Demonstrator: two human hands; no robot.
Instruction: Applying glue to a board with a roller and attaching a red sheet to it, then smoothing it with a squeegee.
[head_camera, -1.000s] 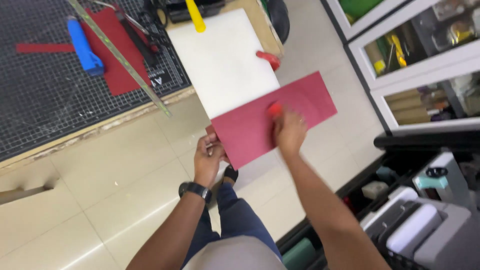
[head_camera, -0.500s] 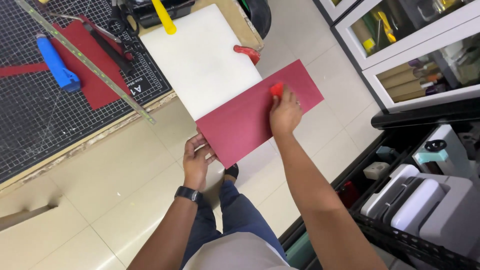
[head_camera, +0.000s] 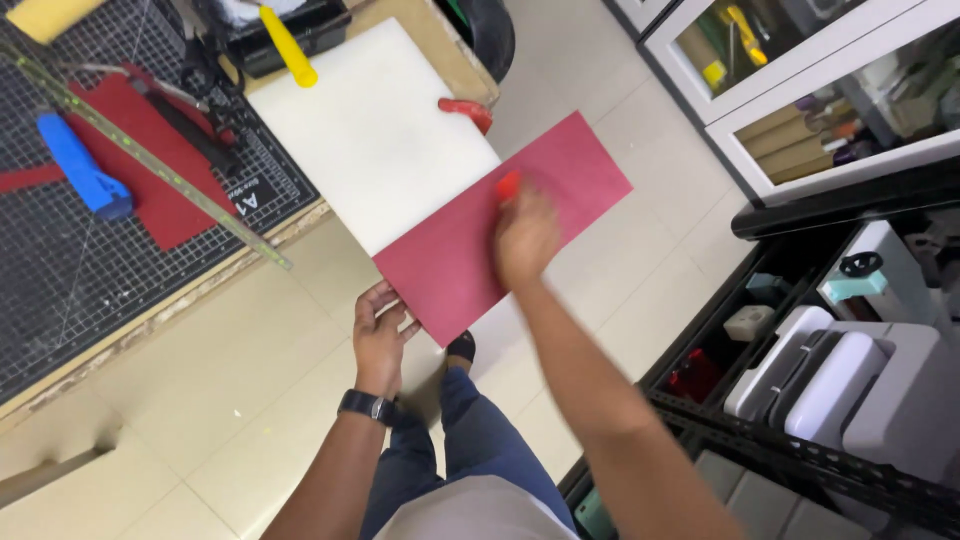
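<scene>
Both hands hold the red sheet (head_camera: 470, 250): left hand (head_camera: 380, 335) below, right hand (head_camera: 525, 235) atop.

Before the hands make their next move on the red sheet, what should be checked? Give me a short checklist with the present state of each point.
1. Left hand holds the near corner of the red sheet: ok.
2. Right hand presses a small red tool on the sheet: ok.
3. Sheet lies flat, no visible folds: ok.
4. Sheet fully supported by the white board: not ok, most of it overhangs the floor.
5. Which tool it is, and whether it has a blade: cannot tell.
6. Steel ruler is off the sheet, on the cutting mat: ok.
</scene>
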